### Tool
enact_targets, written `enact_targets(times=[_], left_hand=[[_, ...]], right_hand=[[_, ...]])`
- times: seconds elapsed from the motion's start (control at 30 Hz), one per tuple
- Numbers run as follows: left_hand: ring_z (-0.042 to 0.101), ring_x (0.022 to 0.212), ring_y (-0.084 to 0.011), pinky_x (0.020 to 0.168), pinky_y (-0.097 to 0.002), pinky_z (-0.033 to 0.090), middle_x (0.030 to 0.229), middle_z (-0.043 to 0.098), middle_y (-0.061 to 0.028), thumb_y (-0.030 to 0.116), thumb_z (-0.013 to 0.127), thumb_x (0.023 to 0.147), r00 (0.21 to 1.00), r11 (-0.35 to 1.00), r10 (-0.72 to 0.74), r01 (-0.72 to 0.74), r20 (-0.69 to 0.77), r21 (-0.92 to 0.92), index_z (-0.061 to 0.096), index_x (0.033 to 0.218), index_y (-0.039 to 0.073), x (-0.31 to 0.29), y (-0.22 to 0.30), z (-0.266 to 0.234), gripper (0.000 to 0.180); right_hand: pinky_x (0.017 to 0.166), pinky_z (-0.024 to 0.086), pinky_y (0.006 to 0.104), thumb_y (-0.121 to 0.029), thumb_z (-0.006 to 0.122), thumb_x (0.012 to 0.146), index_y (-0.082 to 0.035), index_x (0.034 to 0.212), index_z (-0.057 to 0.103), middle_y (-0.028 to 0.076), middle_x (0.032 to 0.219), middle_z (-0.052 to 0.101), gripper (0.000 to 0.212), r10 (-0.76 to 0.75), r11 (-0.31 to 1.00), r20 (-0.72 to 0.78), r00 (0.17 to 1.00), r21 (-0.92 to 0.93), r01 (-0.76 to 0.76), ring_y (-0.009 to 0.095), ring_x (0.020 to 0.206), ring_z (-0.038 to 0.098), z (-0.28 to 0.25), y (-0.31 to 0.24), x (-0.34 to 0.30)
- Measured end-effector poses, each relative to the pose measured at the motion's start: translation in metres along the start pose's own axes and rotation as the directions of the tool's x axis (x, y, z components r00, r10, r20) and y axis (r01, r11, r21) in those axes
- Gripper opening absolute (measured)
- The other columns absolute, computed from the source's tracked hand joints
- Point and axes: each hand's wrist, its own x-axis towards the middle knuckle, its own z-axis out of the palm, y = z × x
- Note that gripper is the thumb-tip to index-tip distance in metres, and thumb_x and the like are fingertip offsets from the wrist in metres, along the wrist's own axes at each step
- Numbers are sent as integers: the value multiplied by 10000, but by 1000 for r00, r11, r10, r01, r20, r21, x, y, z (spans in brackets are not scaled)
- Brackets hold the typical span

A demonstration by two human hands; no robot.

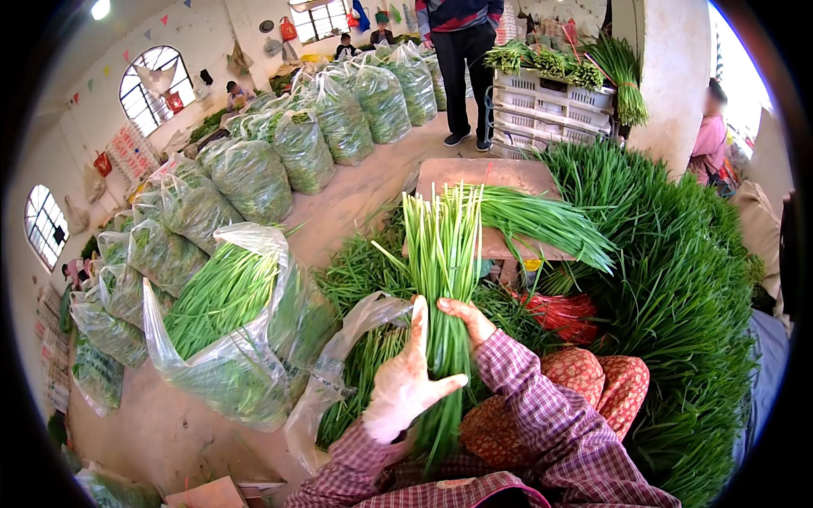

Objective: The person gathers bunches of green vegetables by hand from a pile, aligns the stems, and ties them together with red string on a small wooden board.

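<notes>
A thick bundle of garlic chives (442, 245) stands upright in front of me, pale stem ends up and green leaves hanging down. My right hand (470, 320) grips it from the right, thumb across the stems, its other fingers hidden behind. Against the bundle's left side, my left hand (405, 377) is open and flat, fingers stretched upward and thumb spread across the leaves. Just beyond, another bunch of chives (546, 222) lies on a small board-topped table (440, 173). Below that table is a tuft of red ties (563, 317).
A large heap of chives (677, 313) rises on my right. An open plastic bag (254, 372) full of chives stands left, with rows of filled bags (250, 178) beyond. Stacked white crates (550, 114) hold bundles near a standing person (461, 51). Other people sit farther back.
</notes>
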Motion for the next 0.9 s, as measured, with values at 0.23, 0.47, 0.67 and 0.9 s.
enact_targets(times=[0.23, 0.47, 0.67, 0.9], left_hand=[[664, 691, -134, 649, -266, 545, 823, 689, -107, 380, 751, 747, 987, 680, -49, 144, 151, -719, 612, 1131, 11, -12, -66, -64, 550], [507, 1151, -274, 944, -400, 423, 1297, 489, -157, 563, 743, 669, 995, 179, 94, -3, 14, -984, 308, 1391, -20, 23, -116, -27, 1025], [391, 1270, -321, 975, -422, 432, 1420, 340, -190, 768, 412, 769, 980, -56, 136, -137, -143, -989, 218, 1447, 95, 42, -70, -14, 975], [560, 1002, -224, 844, -372, 508, 1214, 524, -106, 580, 611, 776, 997, -117, -31, -74, -71, -990, 260, 1442, 142, 25, -82, 1, 871]], right_hand=[[871, 491, 373, -350, 605, 845, 29, 1256, 494, 117, 1099, 625, 570, 109, 993, 376, 920, -91, -81, 254, 950, 631, -4, -17, -20], [844, 528, 396, -342, 656, 811, 8, 1326, 426, 106, 1175, 577, 663, 310, 947, 447, 839, -227, -229, 267, 982, 627, 35, 2, -30], [955, 400, 303, -330, 543, 890, -12, 1270, 502, 64, 1185, 572, 498, 471, 724, 288, 834, -666, -179, 148, 1060, 544, -25, 56, -9], [1037, 353, 332, -394, 559, 918, -14, 1387, 340, 105, 1283, 514, 642, 547, 726, 317, 775, -640, -251, 157, 1186, 468, 8, 49, -39]])
